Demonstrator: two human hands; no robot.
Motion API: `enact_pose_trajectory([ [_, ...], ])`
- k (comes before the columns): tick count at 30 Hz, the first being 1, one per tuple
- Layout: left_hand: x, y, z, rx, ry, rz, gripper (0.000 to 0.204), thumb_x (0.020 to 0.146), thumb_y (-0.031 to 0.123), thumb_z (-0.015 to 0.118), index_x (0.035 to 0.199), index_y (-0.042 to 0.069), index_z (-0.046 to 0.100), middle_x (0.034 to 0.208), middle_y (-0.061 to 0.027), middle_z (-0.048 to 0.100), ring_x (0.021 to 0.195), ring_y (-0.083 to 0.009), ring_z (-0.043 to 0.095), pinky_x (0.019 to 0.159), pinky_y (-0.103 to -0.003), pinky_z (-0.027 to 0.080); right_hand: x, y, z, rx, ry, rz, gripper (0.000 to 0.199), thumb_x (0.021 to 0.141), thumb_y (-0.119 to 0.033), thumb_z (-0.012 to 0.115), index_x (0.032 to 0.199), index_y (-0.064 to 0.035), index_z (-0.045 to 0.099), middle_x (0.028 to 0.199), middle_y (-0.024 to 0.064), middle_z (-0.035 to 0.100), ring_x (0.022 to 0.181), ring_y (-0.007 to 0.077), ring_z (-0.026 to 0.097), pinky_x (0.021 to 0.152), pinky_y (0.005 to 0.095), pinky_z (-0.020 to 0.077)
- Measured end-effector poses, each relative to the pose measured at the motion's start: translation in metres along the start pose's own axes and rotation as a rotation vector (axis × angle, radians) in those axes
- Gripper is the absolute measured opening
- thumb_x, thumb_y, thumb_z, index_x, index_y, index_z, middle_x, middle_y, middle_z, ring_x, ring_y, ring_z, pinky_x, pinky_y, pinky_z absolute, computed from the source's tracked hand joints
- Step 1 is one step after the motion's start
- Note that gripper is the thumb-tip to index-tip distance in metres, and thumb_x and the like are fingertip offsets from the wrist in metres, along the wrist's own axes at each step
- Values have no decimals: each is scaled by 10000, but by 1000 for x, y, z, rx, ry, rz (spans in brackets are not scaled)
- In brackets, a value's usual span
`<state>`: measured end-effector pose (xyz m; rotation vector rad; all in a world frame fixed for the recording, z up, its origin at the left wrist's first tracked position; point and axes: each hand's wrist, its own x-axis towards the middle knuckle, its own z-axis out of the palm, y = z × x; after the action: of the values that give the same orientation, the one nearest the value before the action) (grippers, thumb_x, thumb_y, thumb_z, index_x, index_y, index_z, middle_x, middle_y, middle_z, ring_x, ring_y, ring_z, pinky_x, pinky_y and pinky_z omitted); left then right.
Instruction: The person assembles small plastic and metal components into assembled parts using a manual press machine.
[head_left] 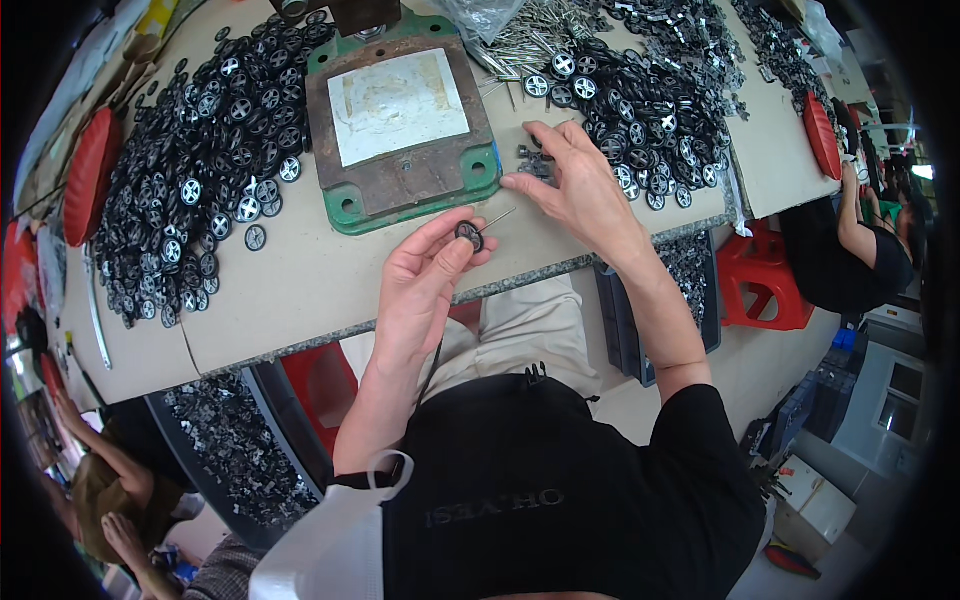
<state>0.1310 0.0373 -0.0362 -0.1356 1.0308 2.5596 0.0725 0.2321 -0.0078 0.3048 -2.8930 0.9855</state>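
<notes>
My left hand (424, 272) pinches a small black toy wheel (468, 235) between thumb and fingers, in front of the press base. A thin metal axle (499, 218) sticks out from the wheel toward the right. My right hand (592, 195) is spread, thumb and index finger apart, around a few small dark plastic parts (537, 163) on the table; no grip on them shows. The green and brown metal press base (400, 185) with a pale plate on top lies just beyond my left hand.
Heaped wheels (240, 120) cover the table's left, and another wheel pile (640, 130) lies right. Metal axles (535, 40) are piled at the back. Crates of small parts (235, 450) and a red stool (765, 280) stand below the table edge. Other people sit at both sides.
</notes>
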Motion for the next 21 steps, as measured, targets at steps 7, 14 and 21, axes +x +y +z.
enact_pose_trajectory([
  [7, -1, -1, -2, -15, 5, 7, 334, 862, 53, 579, 1178, -32, 516, 1063, -121, 600, 944, -220, 603, 836, -306, 489, -4, -3, -10, 213, -22, 30, 290, 685, -121, 738, 893, -7, 570, 890, 105, 505, 746, 249, 540, 672, 324, 455],
  [14, -1, -1, -1, 15, 1, 1, 333, 863, 45, 574, 1182, -32, 515, 1075, -133, 599, 941, -221, 605, 836, -305, 489, -50, 23, -6, 15, 140, -223, 340, 611, -154, 784, 841, -31, 567, 952, 89, 536, 838, 259, 539, 720, 340, 447],
  [21, -4, -1, -1, 47, 47, 1, 330, 864, 32, 567, 1183, -33, 514, 1076, -142, 598, 942, -225, 610, 830, -303, 495, -50, 6, -14, -46, 170, -36, 295, 693, -171, 736, 898, -13, 596, 933, 103, 547, 882, 283, 536, 753, 359, 439],
])
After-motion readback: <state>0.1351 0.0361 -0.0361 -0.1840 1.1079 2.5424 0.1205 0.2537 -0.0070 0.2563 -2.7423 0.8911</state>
